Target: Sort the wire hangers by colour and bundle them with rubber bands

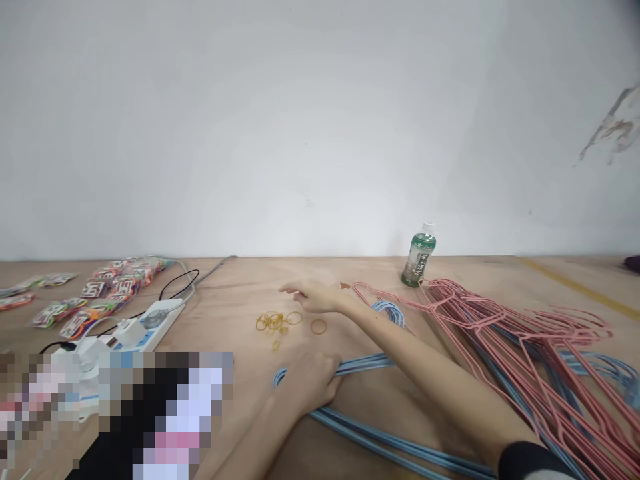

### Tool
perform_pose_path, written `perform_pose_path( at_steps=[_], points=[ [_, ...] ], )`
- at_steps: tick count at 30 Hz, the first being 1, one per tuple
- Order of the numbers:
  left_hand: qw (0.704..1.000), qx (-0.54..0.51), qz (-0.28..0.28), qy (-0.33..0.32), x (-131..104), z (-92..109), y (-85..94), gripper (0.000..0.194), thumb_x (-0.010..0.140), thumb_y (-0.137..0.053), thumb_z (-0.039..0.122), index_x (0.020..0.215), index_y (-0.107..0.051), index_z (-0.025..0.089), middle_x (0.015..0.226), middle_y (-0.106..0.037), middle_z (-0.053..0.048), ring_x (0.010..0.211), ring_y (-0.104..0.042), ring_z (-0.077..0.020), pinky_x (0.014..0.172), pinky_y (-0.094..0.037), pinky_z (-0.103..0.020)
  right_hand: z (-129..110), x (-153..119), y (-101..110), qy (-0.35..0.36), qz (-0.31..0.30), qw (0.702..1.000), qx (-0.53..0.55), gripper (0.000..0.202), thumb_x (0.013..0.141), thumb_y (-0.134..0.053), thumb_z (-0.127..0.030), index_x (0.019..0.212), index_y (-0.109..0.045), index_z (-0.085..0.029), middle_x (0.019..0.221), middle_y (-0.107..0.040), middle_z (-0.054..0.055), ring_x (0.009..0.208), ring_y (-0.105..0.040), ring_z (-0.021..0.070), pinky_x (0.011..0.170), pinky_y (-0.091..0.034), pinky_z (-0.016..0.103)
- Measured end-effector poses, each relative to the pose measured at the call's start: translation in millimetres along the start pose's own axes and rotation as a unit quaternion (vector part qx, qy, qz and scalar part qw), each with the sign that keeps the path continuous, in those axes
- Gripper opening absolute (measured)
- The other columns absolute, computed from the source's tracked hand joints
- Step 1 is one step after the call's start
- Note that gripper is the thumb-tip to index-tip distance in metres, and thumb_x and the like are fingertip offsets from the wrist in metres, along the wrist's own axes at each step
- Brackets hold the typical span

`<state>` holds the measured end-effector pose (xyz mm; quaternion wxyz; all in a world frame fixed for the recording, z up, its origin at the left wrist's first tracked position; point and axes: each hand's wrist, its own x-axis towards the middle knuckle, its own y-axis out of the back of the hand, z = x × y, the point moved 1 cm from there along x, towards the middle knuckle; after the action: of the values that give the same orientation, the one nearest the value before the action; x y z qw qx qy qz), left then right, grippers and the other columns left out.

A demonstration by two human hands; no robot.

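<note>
Near the front middle of the table, my left hand [311,381] is closed round a bundle of blue hangers [367,363], whose hooks stick out at its left. My right hand [311,297] reaches over the table above and to the right of a small pile of yellow rubber bands [273,322]. Its fingers are stretched out to the left and hold nothing visible. A single rubber band [319,327] lies just below that wrist. Part of the blue bundle is hidden behind my right forearm.
Pink hangers [480,320] are heaped at the right with more blue ones. A green-labelled bottle [419,257] stands near the wall. At the left are a white power strip [163,323] with cables and packaged colourful items [123,283]. A pixelated area covers the lower left.
</note>
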<state>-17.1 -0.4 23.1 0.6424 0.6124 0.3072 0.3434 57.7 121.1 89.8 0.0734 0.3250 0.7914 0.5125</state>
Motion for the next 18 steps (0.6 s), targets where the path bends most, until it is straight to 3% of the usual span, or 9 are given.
perform_pose_path(
  at_steps=[2,7,10,12,14,17,18],
  points=[
    [1.0,0.001,0.004,0.003,0,-1,1.2,0.022,0.086,-0.04,0.026,0.083,-0.061,0.019,0.084,-0.07,-0.008,0.079,-0.066,-0.025,0.064,-0.045,-0.032,-8,-17,16,0.002,0.041,0.999,0.0,0.039,0.085,-0.039,-0.003,0.114,-0.062,-0.013,0.117,-0.066,0.01,0.103,-0.06,0.0161,0.087,-0.046,0.03],
    [1.0,0.0,0.009,0.004,0,-4,2.4,0.019,0.084,-0.041,0.024,0.08,-0.059,0.021,0.081,-0.07,-0.007,0.076,-0.066,-0.0245,0.062,-0.044,-0.032,-31,-85,67,-0.05,0.17,0.984,-0.007,0.026,0.088,-0.04,-0.012,0.098,-0.064,-0.017,0.094,-0.07,0.004,0.078,-0.063,0.012,0.07,-0.046,0.025],
    [1.0,-0.002,0.008,0.005,0,-5,2.1,0.017,0.083,-0.042,0.023,0.077,-0.059,0.021,0.08,-0.07,-0.006,0.075,-0.066,-0.0235,0.061,-0.042,-0.031,-38,-127,90,-0.084,0.18,0.98,-0.023,0.024,0.088,-0.041,-0.014,0.093,-0.064,-0.017,0.086,-0.069,0.002,0.072,-0.062,0.0109,0.064,-0.044,0.023],
    [1.0,-0.001,0.006,0.007,0,-6,2.0,0.017,0.082,-0.042,0.023,0.077,-0.059,0.021,0.08,-0.07,-0.007,0.075,-0.066,-0.0239,0.061,-0.042,-0.031,-41,-153,97,-0.111,0.136,0.983,-0.057,0.025,0.089,-0.04,-0.016,0.092,-0.064,-0.018,0.08,-0.068,0.001,0.068,-0.06,0.011,0.063,-0.042,0.023],
    [1.0,0.002,0.003,0.011,0,-6,1.9,0.017,0.081,-0.043,0.023,0.077,-0.059,0.021,0.08,-0.069,-0.007,0.074,-0.066,-0.0244,0.059,-0.041,-0.031,-41,-180,96,-0.145,0.041,0.983,-0.104,0.024,0.09,-0.04,-0.02,0.087,-0.064,-0.019,0.071,-0.064,-0.001,0.062,-0.057,0.012,0.06,-0.04,0.024],
    [1.0,0.004,-0.005,0.017,1,-7,0.9,0.017,0.082,-0.042,0.024,0.079,-0.059,0.021,0.079,-0.069,-0.007,0.074,-0.065,-0.0242,0.059,-0.041,-0.03,-30,-223,79,-0.227,-0.126,0.953,-0.154,0.036,0.093,-0.04,-0.033,0.067,-0.061,-0.019,0.056,-0.058,0.0,0.05,-0.051,0.0137,0.053,-0.034,0.027],
    [1.0,0.004,-0.008,0.017,1,-7,0.2,0.018,0.083,-0.042,0.024,0.08,-0.059,0.021,0.08,-0.068,-0.007,0.075,-0.065,-0.0239,0.06,-0.041,-0.03,-23,-237,72,-0.262,-0.146,0.94,-0.164,0.04,0.093,-0.038,-0.036,0.064,-0.061,-0.019,0.057,-0.059,0.001,0.052,-0.054,0.0154,0.054,-0.035,0.027]
  ],
)
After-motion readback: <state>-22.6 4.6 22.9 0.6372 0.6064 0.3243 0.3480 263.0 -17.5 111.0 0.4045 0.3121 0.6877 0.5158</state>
